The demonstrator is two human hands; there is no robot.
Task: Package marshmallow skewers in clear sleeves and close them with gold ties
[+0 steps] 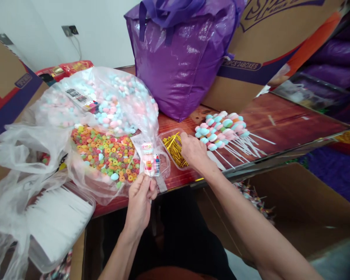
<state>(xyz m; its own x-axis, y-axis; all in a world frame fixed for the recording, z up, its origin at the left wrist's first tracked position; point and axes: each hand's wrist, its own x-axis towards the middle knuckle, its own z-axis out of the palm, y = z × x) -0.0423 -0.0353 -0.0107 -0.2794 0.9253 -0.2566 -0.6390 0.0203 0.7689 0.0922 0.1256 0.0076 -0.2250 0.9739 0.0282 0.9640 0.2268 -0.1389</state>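
Observation:
My left hand (141,194) is closed, pinching the lower end of a wrapped marshmallow lollipop (148,157) in a printed clear sleeve. It is held upright near the table's front edge. Over a clear plastic tray (167,134) of gold twist ties (174,149), my right hand (194,151) reaches in from the right. Its fingertips are bent down at the ties and partly hidden, so what they grip does not show. Just right of that hand lies a pile of marshmallow sticks (221,130), their white sticks pointing toward the front right.
Clear bags of pastel marshmallows (116,101) and colourful ring candies (105,151) cover the left of the red table (282,120). A tub of white sticks (58,217) sits front left. Behind stand a purple bag (177,66) and a large carton (251,46). An open carton (297,198) is below right.

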